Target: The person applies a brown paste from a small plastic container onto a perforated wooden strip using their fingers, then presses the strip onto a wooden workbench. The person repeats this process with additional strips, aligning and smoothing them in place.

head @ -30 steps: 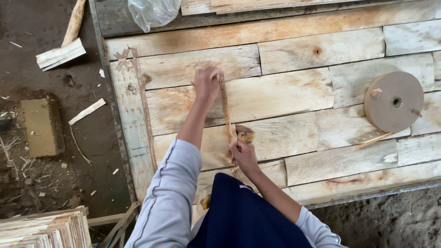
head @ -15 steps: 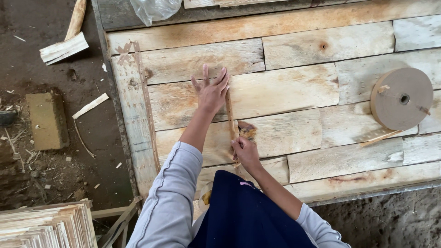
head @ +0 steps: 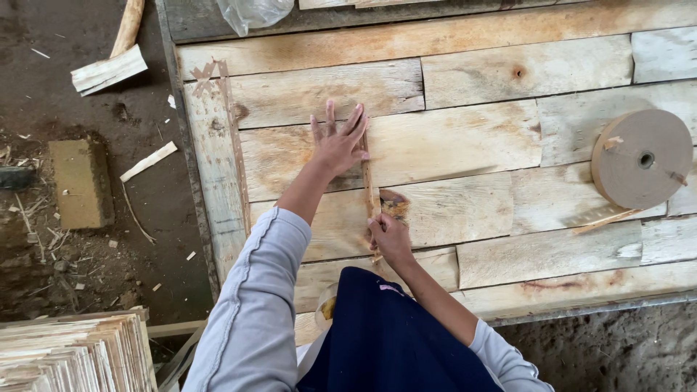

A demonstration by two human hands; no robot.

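A narrow brown perforated tape strip (head: 370, 187) runs lengthwise down a sheet of pale wood veneer pieces (head: 450, 145) laid edge to edge. My left hand (head: 337, 141) lies flat, fingers spread, pressing on the veneer at the strip's far end. My right hand (head: 388, 236) pinches the strip's near end beside a dark knot hole (head: 394, 207). A brown tape roll (head: 642, 158) lies flat on the veneer at the right, well away from both hands.
Another tape strip (head: 236, 145) runs down the sheet's left edge. A clear plastic bag (head: 254, 13) lies at the top. Dirt floor at the left holds a wood scrap (head: 109, 70) and a flat block (head: 80, 183). Stacked veneer sheets (head: 72, 356) sit lower left.
My left hand went from a closed grip on the strip's far end to a flat, spread palm pressing it down. My right hand stayed on the near end.
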